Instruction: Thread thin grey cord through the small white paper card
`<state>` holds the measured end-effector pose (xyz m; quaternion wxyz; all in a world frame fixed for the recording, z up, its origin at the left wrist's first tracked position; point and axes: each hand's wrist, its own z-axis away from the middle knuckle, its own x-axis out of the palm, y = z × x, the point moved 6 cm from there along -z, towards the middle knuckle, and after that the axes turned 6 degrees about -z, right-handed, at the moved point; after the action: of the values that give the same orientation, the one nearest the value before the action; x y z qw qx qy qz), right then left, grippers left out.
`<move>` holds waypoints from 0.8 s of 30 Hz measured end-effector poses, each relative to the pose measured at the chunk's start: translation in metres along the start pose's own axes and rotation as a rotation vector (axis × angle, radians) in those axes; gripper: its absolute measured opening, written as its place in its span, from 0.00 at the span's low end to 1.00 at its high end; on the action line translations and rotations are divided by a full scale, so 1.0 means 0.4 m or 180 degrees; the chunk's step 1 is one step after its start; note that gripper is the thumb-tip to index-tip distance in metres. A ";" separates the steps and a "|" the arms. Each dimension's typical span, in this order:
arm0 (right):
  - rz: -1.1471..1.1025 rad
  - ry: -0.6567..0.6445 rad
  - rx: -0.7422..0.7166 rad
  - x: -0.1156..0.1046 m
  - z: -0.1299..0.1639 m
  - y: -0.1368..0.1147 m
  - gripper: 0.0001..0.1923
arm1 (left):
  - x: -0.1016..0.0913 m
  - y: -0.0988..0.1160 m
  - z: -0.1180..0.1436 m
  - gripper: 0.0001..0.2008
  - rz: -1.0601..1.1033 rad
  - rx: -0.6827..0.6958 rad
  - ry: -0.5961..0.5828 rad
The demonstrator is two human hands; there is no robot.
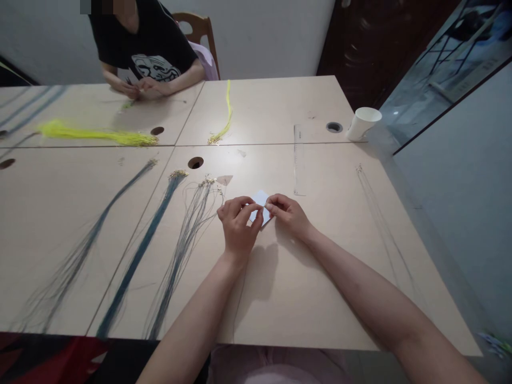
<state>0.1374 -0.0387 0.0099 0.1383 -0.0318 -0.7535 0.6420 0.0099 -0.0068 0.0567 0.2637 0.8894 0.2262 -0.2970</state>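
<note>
My left hand [242, 221] and my right hand [290, 213] meet fingertip to fingertip above a small pale square [261, 197] on the table. Both are closed in a pinch; whatever sits between the fingertips is too small to make out. A thin dark strand [241, 290] lies on the table below my left wrist, and its upper end is hidden. Just left of my left hand lies a loose bundle of grey threads [184, 240] with gold-coloured bits at its top end. Near that end is a small brownish scrap [224, 180].
More bundles lie leftward: a teal one [148, 245], a grey-blue one [102, 218], a bright yellow one [92, 133]. A clear ruler [296, 160], a few thin strands [376, 208] and a white cup [363, 125] are rightward. Opposite sits a person [148, 48], hands on a small item.
</note>
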 end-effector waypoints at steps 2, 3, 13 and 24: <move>-0.0011 0.0022 0.0019 0.000 0.000 0.000 0.05 | 0.001 0.000 0.000 0.01 0.0022 -0.0021 -0.0015; -0.0017 0.0032 0.0030 0.000 0.000 0.000 0.05 | 0.001 0.000 0.000 0.01 0.0027 -0.0026 -0.0024; -0.0004 0.0041 0.0056 -0.001 0.001 -0.003 0.05 | -0.003 0.001 0.000 0.01 -0.0006 -0.0039 -0.0031; -0.0001 0.0020 0.0050 -0.001 0.001 -0.002 0.06 | -0.001 0.000 0.000 0.01 0.0001 -0.0008 0.0005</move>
<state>0.1378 -0.0392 0.0105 0.1411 -0.0326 -0.7480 0.6478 0.0094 -0.0072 0.0570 0.2647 0.8894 0.2266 -0.2960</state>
